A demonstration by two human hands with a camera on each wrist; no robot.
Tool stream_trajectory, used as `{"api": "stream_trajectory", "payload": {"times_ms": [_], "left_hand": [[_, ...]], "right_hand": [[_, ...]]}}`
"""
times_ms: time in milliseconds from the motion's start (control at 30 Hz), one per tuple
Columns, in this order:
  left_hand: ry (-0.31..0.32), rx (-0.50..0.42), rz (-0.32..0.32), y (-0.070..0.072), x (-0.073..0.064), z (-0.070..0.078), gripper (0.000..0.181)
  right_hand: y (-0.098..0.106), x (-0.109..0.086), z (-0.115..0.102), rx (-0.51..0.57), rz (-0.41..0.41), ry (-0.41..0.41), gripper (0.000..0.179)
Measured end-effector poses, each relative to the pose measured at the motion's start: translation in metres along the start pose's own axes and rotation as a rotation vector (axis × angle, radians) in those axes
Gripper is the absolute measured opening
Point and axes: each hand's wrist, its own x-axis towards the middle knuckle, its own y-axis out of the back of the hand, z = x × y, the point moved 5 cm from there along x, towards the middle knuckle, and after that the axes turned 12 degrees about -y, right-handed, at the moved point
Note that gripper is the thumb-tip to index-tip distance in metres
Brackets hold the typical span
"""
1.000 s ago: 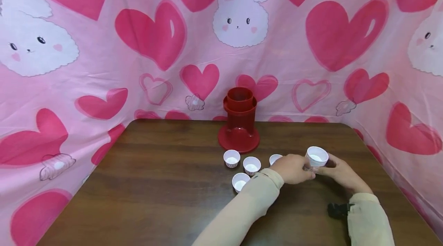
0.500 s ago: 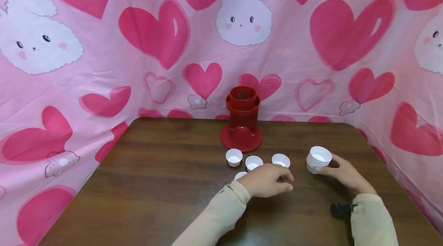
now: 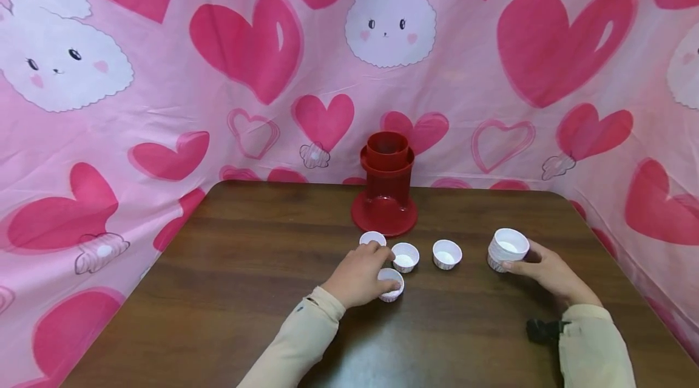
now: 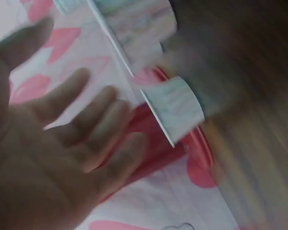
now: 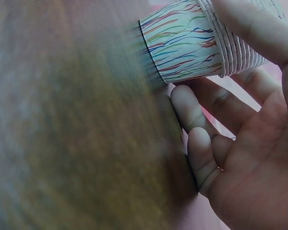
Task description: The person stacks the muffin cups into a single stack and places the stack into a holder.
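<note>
My left hand (image 3: pixel 357 275) reaches over the small white paper cups, its thumb overlapping the front paper cup (image 3: pixel 394 276) in the head view. In the left wrist view its fingers are spread and loosely bent, with nothing gripped; a blurred near cup (image 4: pixel 139 33) and a farther cup (image 4: pixel 175 110) stand beyond them. On the right, my right hand (image 3: pixel 551 275) holds a stack of nested paper cups (image 3: pixel 506 249) between thumb and fingers. Wavy coloured stripes and several layered rims show on that stack in the right wrist view. Its base is on or just above the table.
More single cups stand upright on the brown table (image 3: pixel 262 297): a back cup (image 3: pixel 372 236) partly behind my left hand, a middle cup (image 3: pixel 406 258) and a right cup (image 3: pixel 446 254). Behind them is a red cylindrical stand (image 3: pixel 386 194) with a round base. A pink heart-printed cloth hangs behind.
My left hand has moved left from beside the right hand's stack to the front-left cup. The right hand keeps holding the stack at nearly the same place.
</note>
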Motion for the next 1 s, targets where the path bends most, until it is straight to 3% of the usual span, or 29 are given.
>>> {"api": "stream_trajectory", "payload": {"times_ms": [100, 300, 767, 1000], "left_hand": [[0.043, 0.019, -0.056, -0.005, -0.006, -0.009, 0.058], [0.052, 0.029, -0.097, -0.014, -0.009, -0.014, 0.070], [0.003, 0.013, -0.102, -0.019, -0.007, -0.011, 0.051], [0.001, -0.073, -0.100, -0.018, -0.005, -0.012, 0.045]], "right_hand": [[-0.001, 0.000, 0.000, 0.003, 0.005, 0.019, 0.085], [-0.001, -0.003, -0.003, -0.007, 0.020, 0.059, 0.082], [-0.001, -0.005, -0.005, -0.010, 0.003, 0.081, 0.080], [-0.001, -0.004, -0.004, -0.011, -0.006, 0.052, 0.084]]}}
